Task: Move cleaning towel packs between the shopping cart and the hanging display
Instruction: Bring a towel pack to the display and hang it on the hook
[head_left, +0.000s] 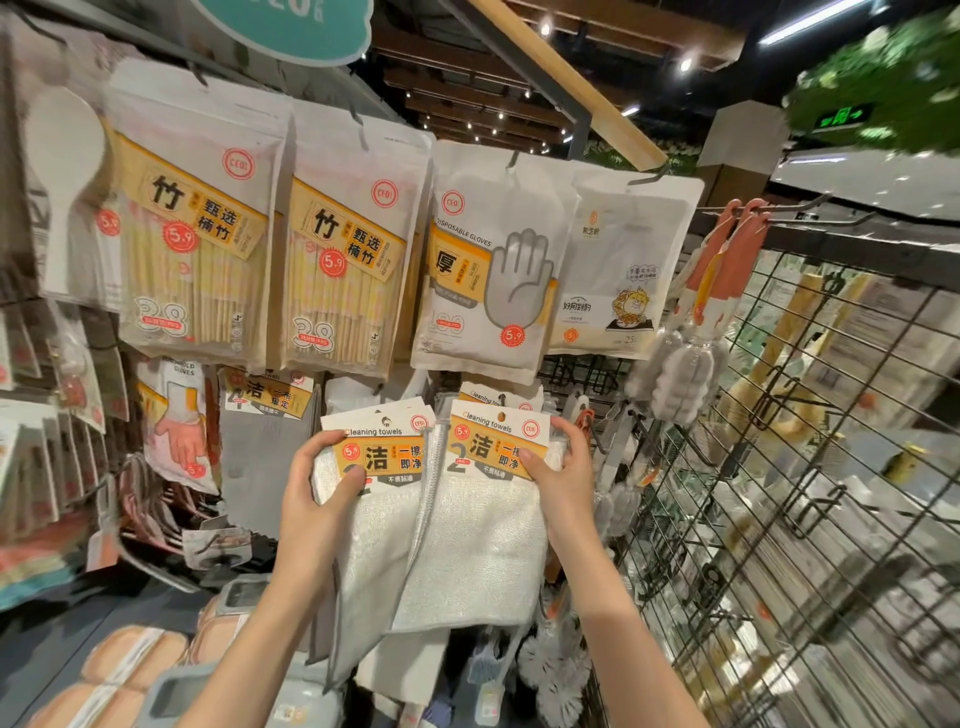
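Observation:
Two white cleaning towel packs with orange header cards are held up in front of the hanging display. My left hand (317, 488) grips the left towel pack (374, 525) by its card, thumb across the front. My right hand (558, 467) grips the right towel pack (483, 551) at its card's right edge, thumb on the front. The right pack overlaps the left one. Behind them more towel packs (270, 395) hang on the display's lower row. The shopping cart is not in view.
Bamboo chopstick packs (197, 244), a disposable glove pack (488, 275) and a white pouch (623, 270) hang on the upper row. A black wire grid rack (810, 493) with bottle brushes (680, 374) stands right. Sponges (130, 660) lie lower left.

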